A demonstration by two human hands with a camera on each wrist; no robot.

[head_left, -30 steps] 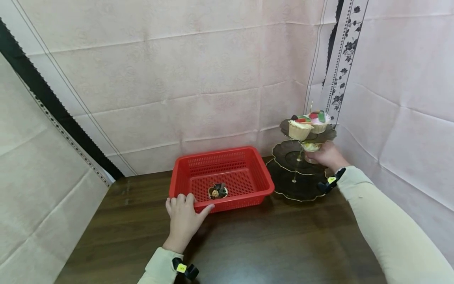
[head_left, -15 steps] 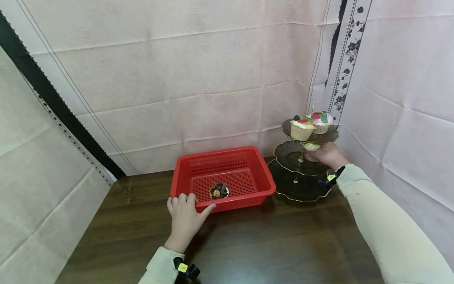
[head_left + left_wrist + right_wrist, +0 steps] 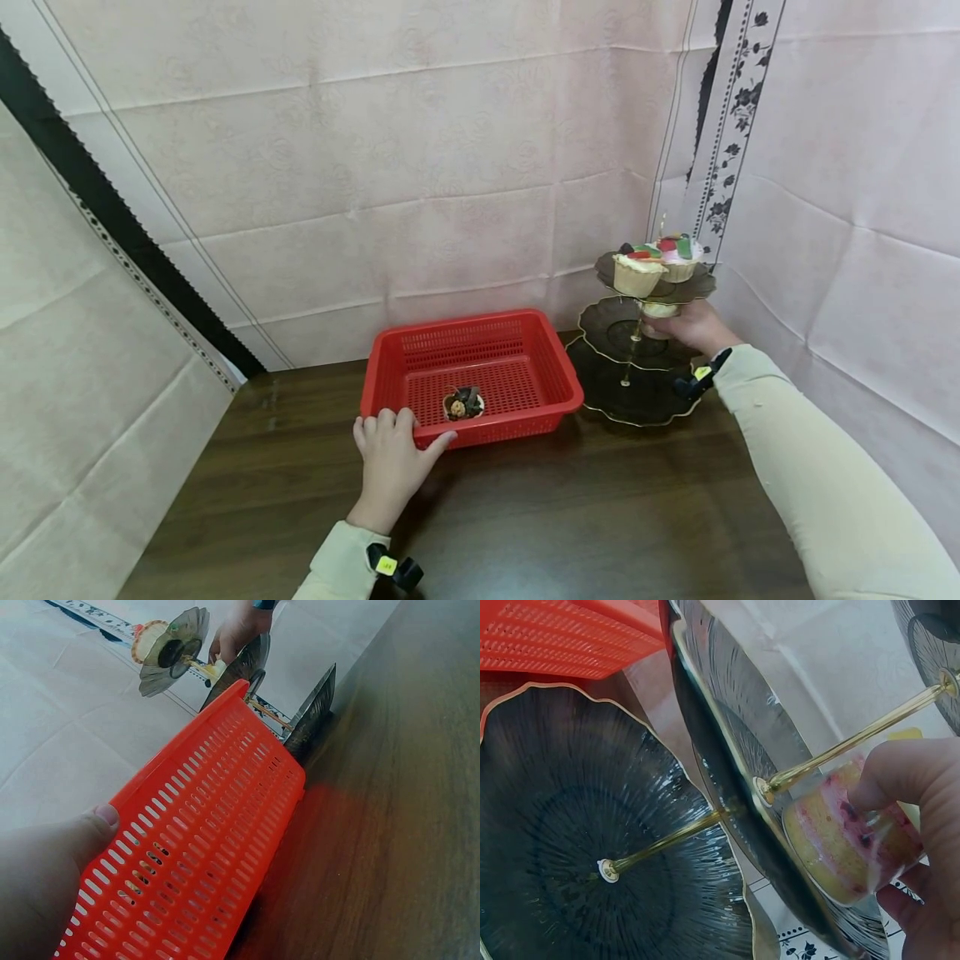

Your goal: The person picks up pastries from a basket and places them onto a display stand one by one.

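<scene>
My right hand (image 3: 699, 327) grips a small layered cake cup (image 3: 847, 836) with yellow and pink-red layers, at the middle tier of a dark three-tier stand (image 3: 622, 392) with gold edges. In the right wrist view the cup's base is at that tier's plate, beside the gold post. Two cupcakes, one cream-topped (image 3: 636, 275) and one pink-frosted (image 3: 678, 265), sit on the top tier. My left hand (image 3: 393, 467) holds the near-left rim of a red plastic basket (image 3: 517, 425), thumb along the outside. Inside the basket lies a small dark-topped cupcake (image 3: 463, 403).
Everything stands on a dark wooden table (image 3: 570, 517). Pale patterned cloth (image 3: 450, 167) hangs behind and on both sides, and the stand is close to the right-hand corner. The basket sits just left of the stand.
The view shifts slightly between the first two frames. Both hands stay in nearly the same place, the right on the layered cake cup and the left on the basket rim.
</scene>
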